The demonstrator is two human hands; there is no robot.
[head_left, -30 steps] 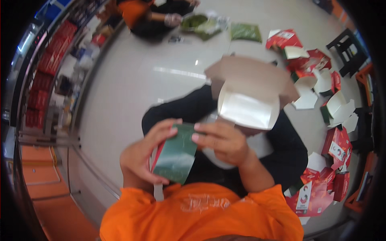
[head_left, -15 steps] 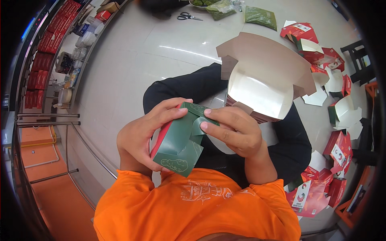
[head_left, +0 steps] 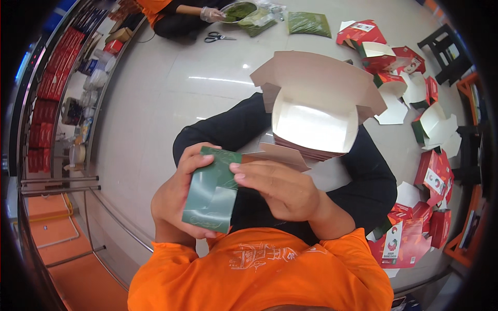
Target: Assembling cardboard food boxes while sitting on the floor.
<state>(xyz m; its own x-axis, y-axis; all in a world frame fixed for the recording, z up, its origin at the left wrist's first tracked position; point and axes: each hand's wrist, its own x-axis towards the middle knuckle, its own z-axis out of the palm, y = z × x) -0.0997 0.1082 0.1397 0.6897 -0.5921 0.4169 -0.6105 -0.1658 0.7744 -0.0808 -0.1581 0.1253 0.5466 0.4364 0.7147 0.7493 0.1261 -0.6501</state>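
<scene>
Above my lap I hold a small folding carton [head_left: 207, 197], with its dark green end panel facing me and thin line drawings on it. My left hand [head_left: 179, 194] is wrapped round its left side, thumb on the upper edge. From the right, my right hand [head_left: 280, 189] presses its fingertips on the panel's right edge; its thumb is hidden. A pale flap [head_left: 282, 155] sticks out beyond the right hand. Between my legs stands a stack of nested open cartons [head_left: 316, 122], white inside, with brown outer flaps spread at the far side.
Several red and green cartons [head_left: 433, 171] lie along the right, near a black stool [head_left: 446, 52]. Scissors [head_left: 219, 37] and a bag of green stuff [head_left: 309, 24] lie ahead. Another person's gloved hand [head_left: 211, 14] touches a bowl [head_left: 238, 11]. Shelves [head_left: 98, 78] stand left.
The carton has turned so its green end faces me more squarely, and its loose flaps now lie flat. My right hand has shifted lower along it. Another person has come into view.
</scene>
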